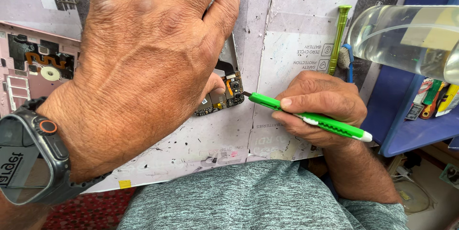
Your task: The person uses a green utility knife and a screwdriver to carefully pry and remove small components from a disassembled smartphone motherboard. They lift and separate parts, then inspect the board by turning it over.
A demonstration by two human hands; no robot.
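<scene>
My left hand lies spread, palm down, over an opened phone, hiding most of it; only the corner with circuit board and camera modules shows. A dark smartwatch sits on that wrist. My right hand grips a green and white screwdriver like a pen, its dark tip touching the phone's exposed corner from the right.
The phone rests on a stained white paper-covered worktop. A pink phone back shell lies at far left. A yellow-green screwdriver and small brush lie at right. A clear plastic bottle overhangs a blue tray of tools.
</scene>
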